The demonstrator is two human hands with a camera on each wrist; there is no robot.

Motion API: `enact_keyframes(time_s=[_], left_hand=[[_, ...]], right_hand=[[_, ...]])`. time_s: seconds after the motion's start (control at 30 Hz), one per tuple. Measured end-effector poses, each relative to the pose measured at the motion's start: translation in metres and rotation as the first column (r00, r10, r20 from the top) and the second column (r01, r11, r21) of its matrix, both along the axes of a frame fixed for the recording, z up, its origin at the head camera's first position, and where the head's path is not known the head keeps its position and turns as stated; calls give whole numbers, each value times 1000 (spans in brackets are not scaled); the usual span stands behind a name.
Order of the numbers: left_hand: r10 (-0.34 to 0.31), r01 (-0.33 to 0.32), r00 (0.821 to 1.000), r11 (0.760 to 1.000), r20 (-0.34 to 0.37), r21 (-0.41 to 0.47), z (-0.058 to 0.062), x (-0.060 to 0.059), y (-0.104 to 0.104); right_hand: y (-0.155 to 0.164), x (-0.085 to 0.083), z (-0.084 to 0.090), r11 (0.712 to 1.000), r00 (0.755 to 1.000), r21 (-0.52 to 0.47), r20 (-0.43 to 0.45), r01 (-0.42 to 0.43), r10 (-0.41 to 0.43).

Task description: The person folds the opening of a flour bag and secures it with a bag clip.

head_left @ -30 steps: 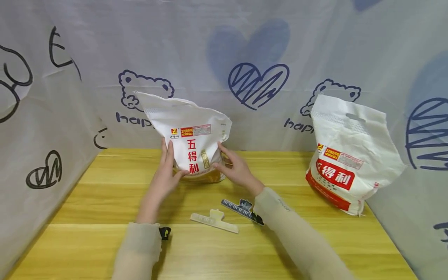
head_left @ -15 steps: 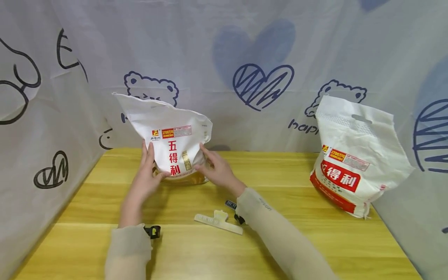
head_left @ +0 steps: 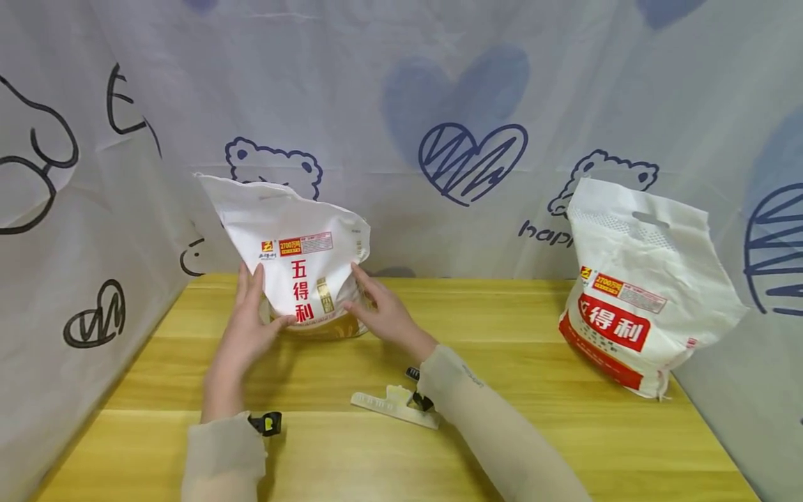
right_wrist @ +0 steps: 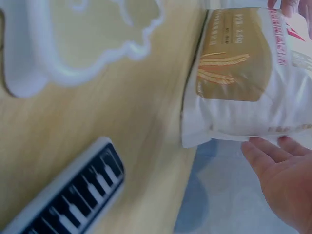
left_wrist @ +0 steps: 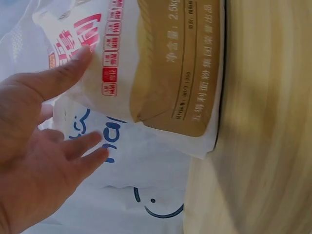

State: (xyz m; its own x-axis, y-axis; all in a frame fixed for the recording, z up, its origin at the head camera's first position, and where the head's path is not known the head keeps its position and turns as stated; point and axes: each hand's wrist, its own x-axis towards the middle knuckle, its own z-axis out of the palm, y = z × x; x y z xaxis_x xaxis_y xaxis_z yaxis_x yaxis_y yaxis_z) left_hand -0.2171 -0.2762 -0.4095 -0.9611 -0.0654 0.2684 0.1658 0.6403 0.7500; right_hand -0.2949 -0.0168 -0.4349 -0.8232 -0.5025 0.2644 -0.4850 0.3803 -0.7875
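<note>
Bracing the flour bag [head_left: 300, 270] from both sides, my left hand [head_left: 251, 328] and right hand [head_left: 383, 315] keep straight, relaxed fingers [left_wrist: 73, 68] against it, clenching nothing. The bag stands upright at the surface's [head_left: 502, 335] far left, long axis vertical, printed face toward me. Near my right sleeve lie a white clip [head_left: 394, 408] and a black clip [right_wrist: 68, 195]. A second bag [head_left: 640, 286] leans well apart at right.

There are two flour bags, one [head_left: 295, 268] on the left and one [head_left: 633, 286] on the right, two sealing clips, white [head_left: 394, 407] and dark [head_left: 415, 376], and two hands [head_left: 247, 328] [head_left: 383, 317].
</note>
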Motion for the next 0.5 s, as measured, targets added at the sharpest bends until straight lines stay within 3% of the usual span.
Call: enact_keyframes(time_s=[0.13, 0.23, 0.3, 0.4, 0.5], left_hand=[[80, -82, 993, 997, -85, -15, 5, 3, 5], [141, -147, 966, 989, -215, -15, 10, 3, 11], [166, -178, 931, 984, -325, -8, 13, 2, 17], [176, -199, 855, 980, -487, 4, 22, -2, 26], [173, -214, 793, 977, -584, -1, 35, -9, 35]], right_hand=[[6, 4, 4, 999, 1000, -55, 10, 0, 1], [12, 7, 10, 994, 1000, -105, -15, 21, -23], [15, 8, 15, 989, 998, -142, -43, 39, -46], [19, 9, 23, 977, 993, -203, -84, 67, -86], [22, 9, 31, 959, 985, -265, -111, 99, -132]])
